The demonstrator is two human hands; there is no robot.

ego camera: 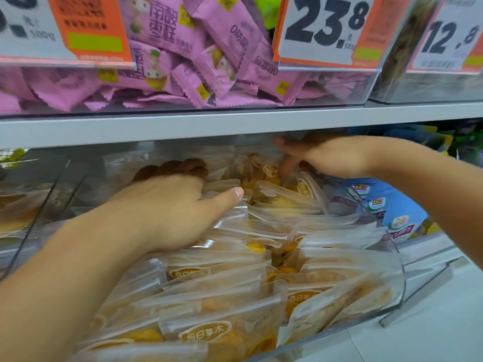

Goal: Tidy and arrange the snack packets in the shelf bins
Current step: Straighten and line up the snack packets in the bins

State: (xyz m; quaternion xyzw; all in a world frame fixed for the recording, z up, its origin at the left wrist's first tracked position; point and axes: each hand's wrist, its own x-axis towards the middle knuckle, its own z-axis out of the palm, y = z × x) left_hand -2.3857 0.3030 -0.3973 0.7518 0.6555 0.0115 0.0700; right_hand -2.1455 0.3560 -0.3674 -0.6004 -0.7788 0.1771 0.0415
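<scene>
A clear plastic bin (397, 280) on the lower shelf is full of translucent packets (230, 304) with orange-yellow snacks inside, standing in rough rows. My left hand (170, 207) reaches into the middle of the bin, palm down on the packets, thumb stretched right, fingertips bent over the far packets. My right hand (324, 159) is deeper at the bin's back right, under the shelf edge, fingers pointing down among the rear packets (264, 169); whether it pinches one cannot be made out.
The grey shelf board (235, 124) runs just above both hands. An upper bin holds pink packets (183, 61) behind price tags (326, 30). Blue Dole packs (384, 207) stand in the neighbouring bin at right; another clear bin (31, 205) sits at left.
</scene>
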